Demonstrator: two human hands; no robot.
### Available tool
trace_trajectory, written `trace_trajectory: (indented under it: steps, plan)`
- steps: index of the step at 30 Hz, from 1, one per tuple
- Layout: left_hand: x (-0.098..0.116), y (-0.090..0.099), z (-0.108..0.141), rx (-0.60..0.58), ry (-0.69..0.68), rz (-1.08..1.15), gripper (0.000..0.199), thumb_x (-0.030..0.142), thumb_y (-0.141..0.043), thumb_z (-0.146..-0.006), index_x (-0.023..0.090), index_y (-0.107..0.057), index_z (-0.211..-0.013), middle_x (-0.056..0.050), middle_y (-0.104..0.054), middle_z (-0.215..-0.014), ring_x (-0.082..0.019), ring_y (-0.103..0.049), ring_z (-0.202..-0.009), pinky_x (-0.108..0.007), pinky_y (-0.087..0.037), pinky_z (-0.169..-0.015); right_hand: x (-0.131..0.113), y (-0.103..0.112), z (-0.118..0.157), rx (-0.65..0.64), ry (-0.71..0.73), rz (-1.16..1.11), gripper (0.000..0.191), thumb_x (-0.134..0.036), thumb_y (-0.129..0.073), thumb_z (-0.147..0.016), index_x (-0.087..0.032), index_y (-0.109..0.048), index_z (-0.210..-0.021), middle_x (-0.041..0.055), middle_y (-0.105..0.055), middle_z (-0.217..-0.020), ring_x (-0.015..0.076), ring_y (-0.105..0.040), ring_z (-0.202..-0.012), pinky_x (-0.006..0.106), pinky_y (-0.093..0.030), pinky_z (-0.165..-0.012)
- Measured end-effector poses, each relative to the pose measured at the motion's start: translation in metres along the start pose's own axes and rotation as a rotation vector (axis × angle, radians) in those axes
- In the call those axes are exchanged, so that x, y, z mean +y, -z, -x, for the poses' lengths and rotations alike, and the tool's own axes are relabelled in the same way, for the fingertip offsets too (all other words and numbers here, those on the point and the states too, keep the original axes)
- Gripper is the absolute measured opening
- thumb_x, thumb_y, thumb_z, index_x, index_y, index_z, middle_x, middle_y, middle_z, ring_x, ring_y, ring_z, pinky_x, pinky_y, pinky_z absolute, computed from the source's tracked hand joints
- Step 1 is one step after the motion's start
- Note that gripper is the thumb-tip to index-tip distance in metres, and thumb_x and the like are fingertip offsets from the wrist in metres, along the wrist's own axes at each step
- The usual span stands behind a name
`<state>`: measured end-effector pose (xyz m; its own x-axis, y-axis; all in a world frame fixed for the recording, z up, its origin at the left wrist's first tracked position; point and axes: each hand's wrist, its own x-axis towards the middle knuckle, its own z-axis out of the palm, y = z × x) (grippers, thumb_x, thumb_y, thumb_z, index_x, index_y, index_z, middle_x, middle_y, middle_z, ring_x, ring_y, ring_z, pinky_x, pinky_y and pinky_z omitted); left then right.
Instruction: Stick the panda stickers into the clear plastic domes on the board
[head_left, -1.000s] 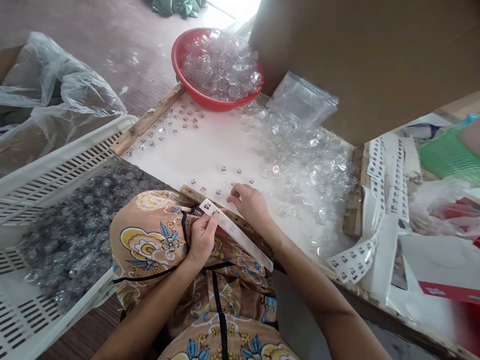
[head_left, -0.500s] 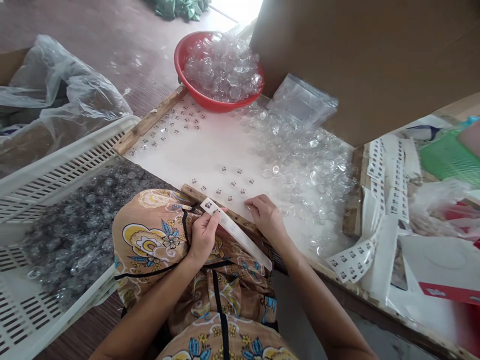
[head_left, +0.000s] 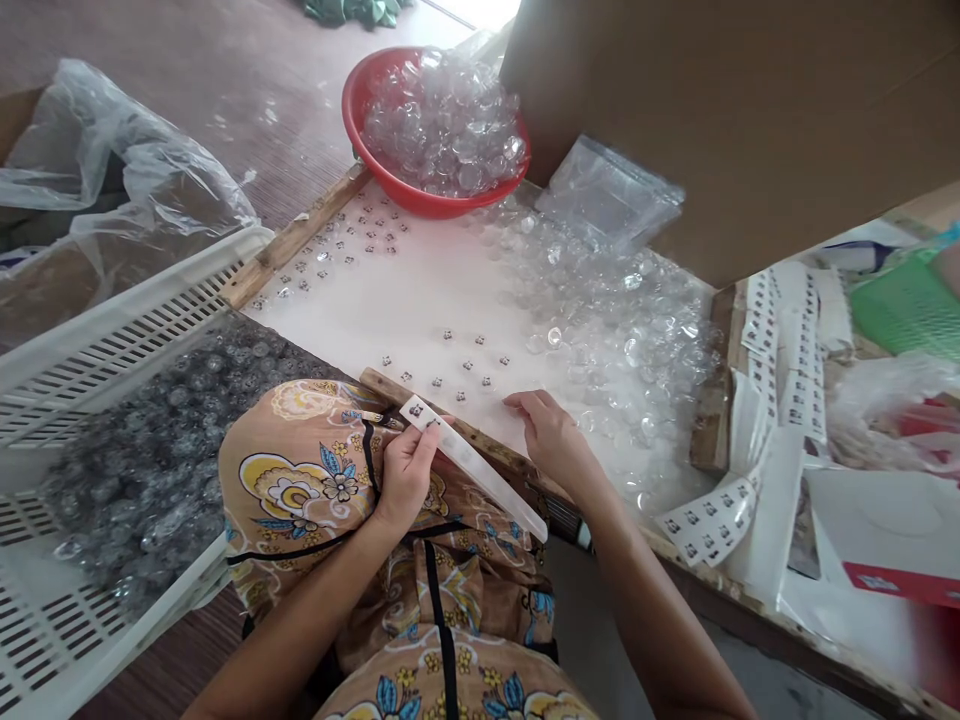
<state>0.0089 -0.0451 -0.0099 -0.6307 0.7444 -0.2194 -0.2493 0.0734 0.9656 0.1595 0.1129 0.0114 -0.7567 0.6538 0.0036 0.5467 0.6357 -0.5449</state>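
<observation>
Pinched in my left hand (head_left: 409, 468) is a white strip (head_left: 480, 470) with small dark printed figures near its upper end; it slants over my lap. My right hand (head_left: 555, 440) is over the white board (head_left: 352, 315) near its wooden front edge, fingers bent together and pointing left; anything between the fingertips is too small to tell. Just left of it lie several small printed pieces (head_left: 468, 366). Many clear round pieces (head_left: 630, 320) are heaped on the right of the board.
A red bowl (head_left: 360, 110) full of clear pieces stands at the back. At left is a white slotted basket (head_left: 150, 320) of dark-looking round pieces. Printed sticker sheets (head_left: 709, 520) hang at right, near a green basket (head_left: 904, 305). A large cardboard panel (head_left: 720, 120) rises behind.
My right hand has moved slightly right, away from the small printed pieces. My left hand keeps its hold on the white strip. The view has shifted a little.
</observation>
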Motion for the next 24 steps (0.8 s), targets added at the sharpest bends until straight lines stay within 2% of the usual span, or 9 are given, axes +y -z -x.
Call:
trace_trajectory:
  steps: [3,5,9,14,17,21,24]
  plan:
    - [0.002,0.000,0.000,0.004,-0.005,-0.009,0.038,0.042,-0.056,-0.090,0.012,-0.077,-0.102,-0.007,-0.076,-0.087,-0.022,-0.068,-0.084,-0.030,-0.050,-0.080,-0.006,0.001,0.001,0.018,-0.048,-0.032,0.028,-0.013,-0.045,-0.089,-0.020,-0.060,-0.111,0.0106,-0.062,-0.110,0.0220,-0.064,-0.088,0.036,-0.051,-0.077]
    - [0.002,0.000,0.000,0.001,0.000,-0.003,0.039,0.042,-0.055,-0.091,0.012,-0.077,-0.102,-0.007,-0.076,-0.086,-0.022,-0.068,-0.082,-0.030,-0.051,-0.079,-0.010,0.000,0.000,-0.041,-0.030,-0.077,0.025,-0.017,-0.052,-0.089,-0.022,-0.060,-0.112,0.0090,-0.061,-0.109,0.0208,-0.063,-0.087,0.035,-0.051,-0.077]
    - [0.001,-0.001,0.000,0.006,-0.004,-0.001,0.038,0.042,-0.056,-0.090,0.012,-0.077,-0.101,-0.007,-0.076,-0.086,-0.024,-0.068,-0.088,-0.031,-0.051,-0.080,-0.010,-0.003,-0.006,-0.169,0.016,-0.104,0.026,-0.011,-0.054,-0.084,-0.024,-0.064,-0.104,0.0060,-0.057,-0.102,0.0184,-0.061,-0.087,0.033,-0.050,-0.079]
    - [-0.001,0.000,0.000,-0.007,0.005,0.022,0.038,0.042,-0.056,-0.091,0.013,-0.077,-0.103,-0.007,-0.075,-0.083,-0.026,-0.068,-0.098,-0.032,-0.052,-0.084,0.000,-0.005,-0.009,-0.132,-0.008,-0.154,0.016,-0.010,-0.060,-0.078,-0.021,-0.057,-0.090,0.0020,-0.054,-0.092,0.0130,-0.056,-0.070,0.028,-0.048,-0.067]
    - [-0.004,0.000,0.000,-0.015,0.015,0.030,0.038,0.042,-0.055,-0.091,0.013,-0.076,-0.105,-0.007,-0.075,-0.082,-0.027,-0.068,-0.100,-0.032,-0.052,-0.084,0.004,-0.004,-0.008,-0.099,-0.017,-0.156,0.015,-0.013,-0.062,-0.077,-0.021,-0.053,-0.087,0.0015,-0.053,-0.092,0.0121,-0.055,-0.067,0.028,-0.047,-0.065]
    - [-0.005,0.000,0.000,-0.009,0.029,0.035,0.039,0.043,-0.056,-0.090,0.013,-0.076,-0.105,-0.007,-0.075,-0.082,-0.026,-0.068,-0.095,-0.029,-0.053,-0.076,0.005,-0.004,-0.005,-0.110,-0.009,-0.143,0.016,-0.015,-0.061,-0.080,-0.021,-0.052,-0.092,0.0028,-0.053,-0.097,0.0124,-0.057,-0.069,0.027,-0.046,-0.064]
    - [-0.004,-0.001,0.000,0.000,0.047,0.049,0.040,0.045,-0.058,-0.089,0.013,-0.076,-0.104,-0.006,-0.074,-0.079,-0.023,-0.069,-0.082,-0.027,-0.053,-0.064,0.006,-0.004,-0.005,-0.112,0.006,-0.125,0.015,-0.015,-0.059,-0.081,-0.022,-0.050,-0.092,0.0013,-0.056,-0.090,0.0132,-0.057,-0.068,0.026,-0.044,-0.062]
